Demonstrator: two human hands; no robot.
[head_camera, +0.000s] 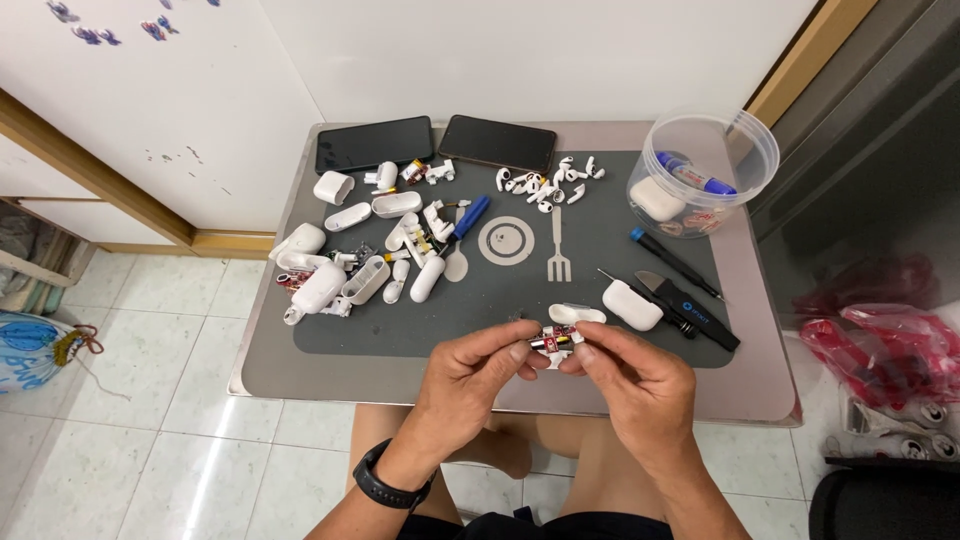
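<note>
Hands (553, 372) near tub (745, 135) holding case (656, 198).

The setting was a home repair corner. A small metal table (770, 400) with a grey work mat (500, 320) stood on white tiled flooring (150, 400) against a white wall, carrying dismantled earbud cases (345, 270), loose earbuds (545, 182), two phones (375, 143) and screwdrivers (675, 262).
</note>
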